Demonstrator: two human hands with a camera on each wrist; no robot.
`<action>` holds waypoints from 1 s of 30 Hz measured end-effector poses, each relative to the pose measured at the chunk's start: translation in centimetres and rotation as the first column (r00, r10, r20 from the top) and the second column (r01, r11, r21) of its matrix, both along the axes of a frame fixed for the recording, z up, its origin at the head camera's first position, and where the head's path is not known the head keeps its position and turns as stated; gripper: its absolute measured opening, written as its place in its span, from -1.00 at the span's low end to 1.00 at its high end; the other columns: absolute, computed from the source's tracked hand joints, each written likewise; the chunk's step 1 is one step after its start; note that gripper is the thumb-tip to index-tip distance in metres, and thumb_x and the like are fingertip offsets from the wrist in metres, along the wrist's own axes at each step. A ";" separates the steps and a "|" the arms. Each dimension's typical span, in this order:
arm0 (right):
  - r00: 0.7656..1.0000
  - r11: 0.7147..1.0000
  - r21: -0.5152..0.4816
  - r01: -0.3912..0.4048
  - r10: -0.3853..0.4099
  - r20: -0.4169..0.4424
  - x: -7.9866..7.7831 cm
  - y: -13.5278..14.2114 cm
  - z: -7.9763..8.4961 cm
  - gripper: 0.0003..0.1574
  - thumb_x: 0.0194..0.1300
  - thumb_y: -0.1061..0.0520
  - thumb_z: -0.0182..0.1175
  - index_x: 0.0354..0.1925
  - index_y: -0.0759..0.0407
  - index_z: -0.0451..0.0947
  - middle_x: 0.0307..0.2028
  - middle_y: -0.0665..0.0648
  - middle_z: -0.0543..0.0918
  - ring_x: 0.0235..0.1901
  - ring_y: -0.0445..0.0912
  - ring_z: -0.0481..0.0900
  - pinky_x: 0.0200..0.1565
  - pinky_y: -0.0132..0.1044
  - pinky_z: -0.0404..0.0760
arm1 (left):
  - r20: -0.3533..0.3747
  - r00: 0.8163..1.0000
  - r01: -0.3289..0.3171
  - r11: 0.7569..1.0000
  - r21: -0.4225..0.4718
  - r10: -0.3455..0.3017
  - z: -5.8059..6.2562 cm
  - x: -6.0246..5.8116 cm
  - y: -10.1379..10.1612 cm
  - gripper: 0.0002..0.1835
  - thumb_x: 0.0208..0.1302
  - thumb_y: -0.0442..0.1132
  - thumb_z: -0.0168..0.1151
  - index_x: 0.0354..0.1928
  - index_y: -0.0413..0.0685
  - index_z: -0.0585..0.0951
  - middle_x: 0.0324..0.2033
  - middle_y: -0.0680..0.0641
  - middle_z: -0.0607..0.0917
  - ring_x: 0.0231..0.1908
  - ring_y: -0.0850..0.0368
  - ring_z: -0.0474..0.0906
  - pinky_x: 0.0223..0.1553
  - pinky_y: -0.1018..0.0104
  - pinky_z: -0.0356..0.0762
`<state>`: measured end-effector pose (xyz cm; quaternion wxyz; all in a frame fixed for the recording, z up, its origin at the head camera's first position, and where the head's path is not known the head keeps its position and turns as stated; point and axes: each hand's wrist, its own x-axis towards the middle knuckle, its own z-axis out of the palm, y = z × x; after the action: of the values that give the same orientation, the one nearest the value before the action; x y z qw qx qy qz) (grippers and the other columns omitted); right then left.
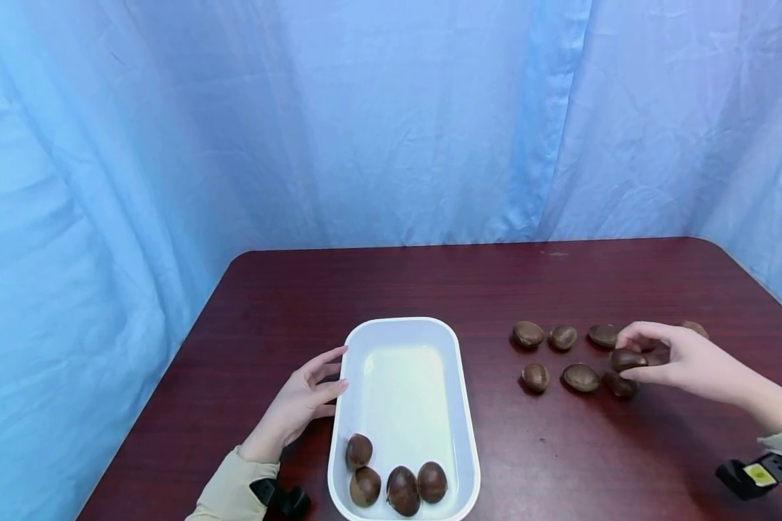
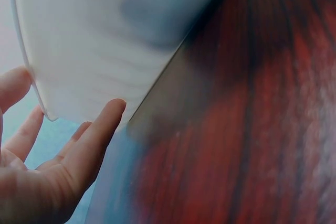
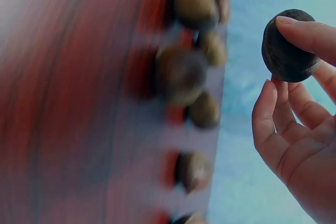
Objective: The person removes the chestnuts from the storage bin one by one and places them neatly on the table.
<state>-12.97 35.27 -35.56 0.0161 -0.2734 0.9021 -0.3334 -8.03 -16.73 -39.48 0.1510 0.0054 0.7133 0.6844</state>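
Observation:
A white rectangular tray (image 1: 404,405) stands on the table, with several glossy brown chestnuts (image 1: 402,490) at its near end. My left hand (image 1: 305,396) is at the tray's left side, its extended fingertips touching the rim and outer wall; the left wrist view shows the fingers (image 2: 105,135) spread along that wall. To the right, my right hand (image 1: 687,362) pinches one chestnut (image 1: 628,359) between thumb and fingers. The right wrist view shows this held chestnut (image 3: 289,45) raised off the table. More chestnuts (image 1: 581,378) lie loosely around and left of this hand.
The dark red-brown table (image 1: 495,289) has rounded far corners. Blue curtains (image 1: 391,123) hang behind it and along both sides. One chestnut (image 1: 695,329) shows partly behind the right hand. Black wrist devices (image 1: 759,474) are strapped over both sleeves.

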 end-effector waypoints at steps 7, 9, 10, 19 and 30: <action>0.979 0.970 0.182 0.162 -0.181 0.096 -0.4 3.6 -1.0 -0.65 0.08 0.12 0.39 -0.17 0.03 0.48 -0.25 -0.18 0.48 -0.32 -0.47 0.38 -0.42 -0.40 0.42 | 0.004 1.000 0.006 1.000 0.004 -0.006 0.0 0.0 -0.1 -0.33 0.31 -0.23 0.19 0.41 -0.08 0.19 0.22 -0.35 0.35 -0.16 0.15 0.64 -0.16 0.20 0.64; 0.970 0.955 0.229 0.186 -0.216 0.115 -0.5 4.1 -1.2 -0.63 0.08 0.08 0.39 -0.16 0.06 0.49 -0.21 -0.12 0.46 -0.27 -0.53 0.34 -0.40 -0.39 0.44 | 0.002 1.000 0.005 1.000 0.006 -0.005 0.0 0.0 -0.1 -0.32 0.31 -0.23 0.19 0.41 -0.08 0.19 0.22 -0.35 0.35 -0.16 0.15 0.63 -0.16 0.21 0.64; 0.966 0.950 0.249 0.187 -0.224 0.129 -0.6 4.4 -1.4 -0.62 0.08 0.06 0.39 -0.15 0.08 0.49 -0.19 -0.08 0.45 -0.28 -0.53 0.32 -0.39 -0.39 0.43 | 0.001 1.000 0.004 1.000 0.004 -0.004 0.1 0.0 -0.1 -0.33 0.31 -0.23 0.19 0.41 -0.08 0.19 0.22 -0.35 0.35 -0.16 0.15 0.63 -0.16 0.21 0.64; 0.924 0.963 0.247 0.104 -0.185 0.333 -1.1 5.4 -2.5 -0.63 0.19 0.07 0.29 -0.13 0.24 0.44 -0.26 -0.04 0.49 -0.32 -0.52 0.38 -0.38 -0.39 0.49 | 0.004 1.000 0.002 1.000 0.004 -0.002 0.0 -0.1 0.0 -0.33 0.30 -0.23 0.20 0.41 -0.07 0.20 0.23 -0.34 0.35 -0.16 0.14 0.63 -0.16 0.20 0.64; 0.834 0.980 0.167 0.111 -0.183 0.520 -1.2 5.3 -2.9 -0.67 0.25 0.13 0.23 -0.19 0.32 0.36 -0.55 -0.06 0.26 -0.63 -0.25 0.18 -0.56 -0.31 0.27 | 0.007 1.000 0.000 1.000 0.011 0.000 -0.1 0.0 -0.1 -0.32 0.30 -0.22 0.20 0.41 -0.07 0.19 0.23 -0.33 0.36 -0.15 0.17 0.62 -0.16 0.21 0.64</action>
<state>-14.17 40.52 -38.44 0.2580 -0.0981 0.9002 -0.3368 -8.03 -16.83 -39.59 0.1536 0.0036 0.7090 0.6883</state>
